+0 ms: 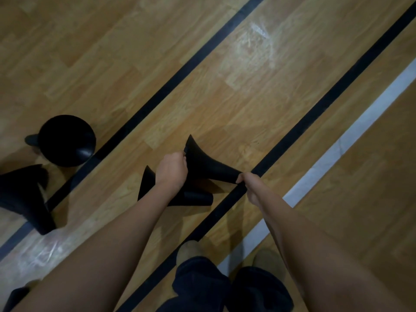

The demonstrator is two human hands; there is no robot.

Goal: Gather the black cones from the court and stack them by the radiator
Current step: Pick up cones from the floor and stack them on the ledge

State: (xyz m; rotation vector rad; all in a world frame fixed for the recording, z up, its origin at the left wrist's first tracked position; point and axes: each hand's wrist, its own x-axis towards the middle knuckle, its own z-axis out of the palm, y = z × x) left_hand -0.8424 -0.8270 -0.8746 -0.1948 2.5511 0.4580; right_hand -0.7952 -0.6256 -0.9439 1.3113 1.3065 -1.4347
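I look straight down at a wooden court floor. A black cone (208, 164) is held sideways above the floor between both hands. My left hand (172, 171) grips its wide rim and my right hand (246, 180) pinches its narrow tip. Just below it a second black cone (193, 197) lies on its side on the floor, partly hidden by my left forearm. At the left, a third cone (22, 197) lies on its side, and another one (66, 140) shows me its round dark base. No radiator is in view.
Two black court lines (171, 86) run diagonally across the floor, with a white line (351, 136) further right. My feet in tan shoes (190, 251) and dark trouser legs are at the bottom. Another dark object (13, 296) sits at the bottom left corner.
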